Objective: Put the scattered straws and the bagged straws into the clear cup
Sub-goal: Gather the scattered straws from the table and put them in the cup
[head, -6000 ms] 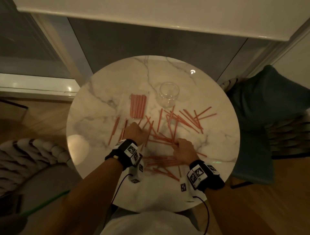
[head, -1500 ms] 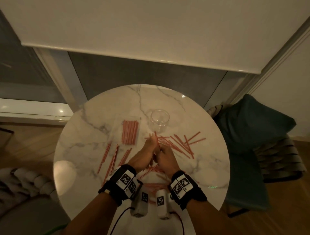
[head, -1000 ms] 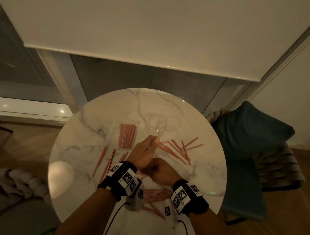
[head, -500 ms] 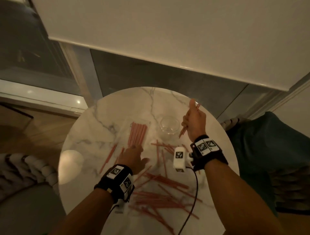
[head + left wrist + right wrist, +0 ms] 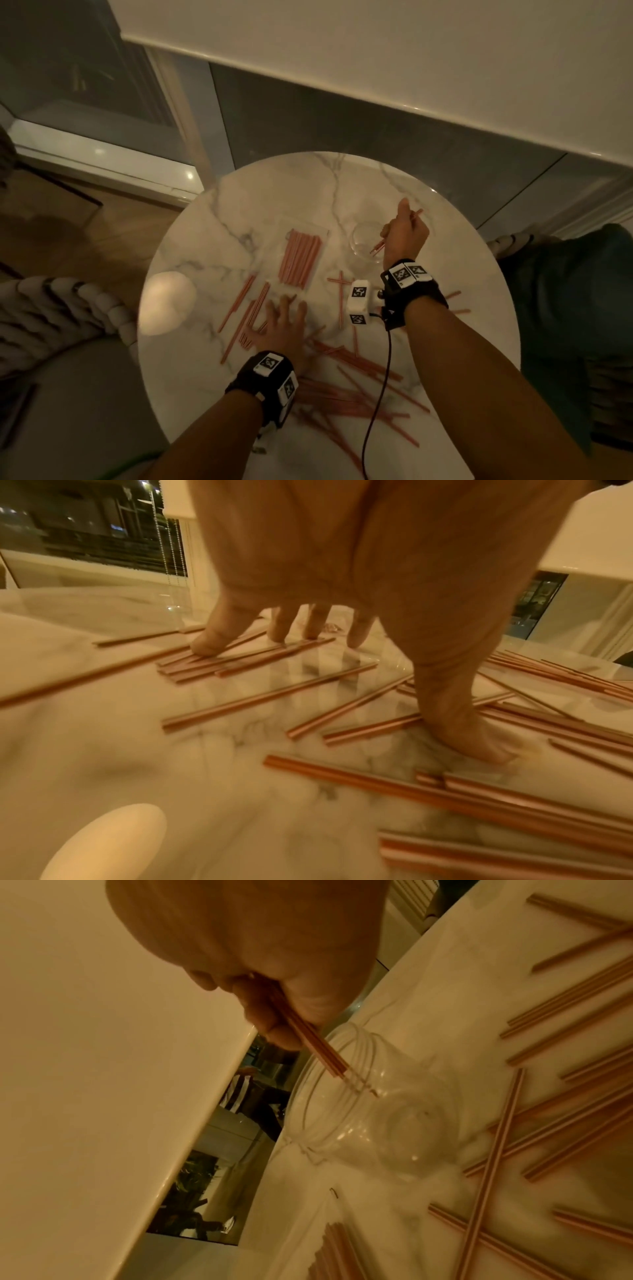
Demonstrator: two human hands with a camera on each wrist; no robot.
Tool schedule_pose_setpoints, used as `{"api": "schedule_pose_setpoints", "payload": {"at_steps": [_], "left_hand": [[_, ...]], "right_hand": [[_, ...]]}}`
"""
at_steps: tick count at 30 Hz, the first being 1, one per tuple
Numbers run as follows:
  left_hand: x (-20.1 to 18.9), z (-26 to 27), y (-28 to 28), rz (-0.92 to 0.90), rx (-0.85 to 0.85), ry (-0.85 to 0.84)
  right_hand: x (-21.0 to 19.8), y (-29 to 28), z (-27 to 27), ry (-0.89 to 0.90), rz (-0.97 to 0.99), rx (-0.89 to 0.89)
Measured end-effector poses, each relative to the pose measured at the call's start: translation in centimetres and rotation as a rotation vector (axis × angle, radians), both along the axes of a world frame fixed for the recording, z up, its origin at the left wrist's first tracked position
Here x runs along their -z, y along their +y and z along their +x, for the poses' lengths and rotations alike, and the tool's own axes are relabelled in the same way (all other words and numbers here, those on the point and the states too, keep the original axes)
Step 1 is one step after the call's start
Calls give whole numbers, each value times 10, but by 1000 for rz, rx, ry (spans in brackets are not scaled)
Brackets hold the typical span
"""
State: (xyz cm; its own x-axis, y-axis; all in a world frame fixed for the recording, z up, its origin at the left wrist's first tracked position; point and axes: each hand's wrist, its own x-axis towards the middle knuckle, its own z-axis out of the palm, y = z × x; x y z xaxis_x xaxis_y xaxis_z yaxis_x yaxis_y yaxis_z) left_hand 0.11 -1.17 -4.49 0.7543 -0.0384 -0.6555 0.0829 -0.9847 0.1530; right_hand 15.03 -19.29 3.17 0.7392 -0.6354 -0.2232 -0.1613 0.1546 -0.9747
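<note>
A round marble surface (image 5: 212, 260) carries the whole job. Across its near half lies the biggest share of work left: a wide scatter of loose straws (image 5: 356, 387), many crossing one another, with a few more at the right edge and a small group to the left. Farther back, left of centre, the bagged straws (image 5: 298, 262) lie flat in their clear bag, untouched. To the right of the bag stands the clear cup (image 5: 366, 241), upright and, as far as the right wrist view shows, empty apart from the tips now entering it.

The right hand (image 5: 406, 236) hangs over the cup, its grip clenched around a small bundle of straws (image 5: 318, 1049) whose lower ends dip just inside the rim. The left hand (image 5: 286, 325) is released, fingers spread and pressing flat on loose straws at the near left.

By my reading, the task is barely begun: the first bundle is going in, and nearly everything else remains.
</note>
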Motion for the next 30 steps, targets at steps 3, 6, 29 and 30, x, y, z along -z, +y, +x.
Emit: {"api": "schedule_pose_setpoints", "payload": {"at_steps": [3, 6, 29, 30], "left_hand": [[-1, 3, 1, 2, 9, 9], [-1, 8, 3, 2, 25, 25], [-29, 36, 61, -363, -49, -240], [-28, 38, 66, -386, -131, -289]], "right_hand": [[0, -2, -4, 16, -208, -84], [-16, -10, -12, -52, -495, -72], [64, 40, -245, 762, -1239, -1062], [64, 41, -242, 751, -1225, -1044]]}}
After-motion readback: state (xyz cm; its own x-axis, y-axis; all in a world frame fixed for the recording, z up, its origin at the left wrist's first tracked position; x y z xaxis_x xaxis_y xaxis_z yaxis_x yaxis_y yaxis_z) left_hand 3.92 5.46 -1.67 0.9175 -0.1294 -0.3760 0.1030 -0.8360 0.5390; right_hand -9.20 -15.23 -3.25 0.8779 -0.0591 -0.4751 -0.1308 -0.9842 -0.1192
